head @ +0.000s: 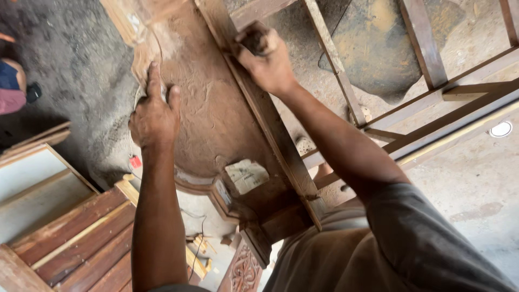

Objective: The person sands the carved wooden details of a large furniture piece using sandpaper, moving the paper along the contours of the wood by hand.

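My left hand (155,112) lies on the dusty brown wooden panel (208,103), fingers curled at its left edge. My right hand (265,57) is closed around a small dark piece, likely sandpaper (253,39), and presses it on the panel's raised wooden rail (267,121). A folded scrap of whitish paper (246,175) rests lower on the panel, below both hands. Sawdust coats the panel's surface.
A slatted wooden frame (427,59) stands at the right. Brown boards and a framed panel (70,227) are stacked at the lower left. A carved wooden piece (244,270) shows at the bottom. Another person's leg (11,86) is at the left edge. A white round lid (500,129) lies on the concrete floor.
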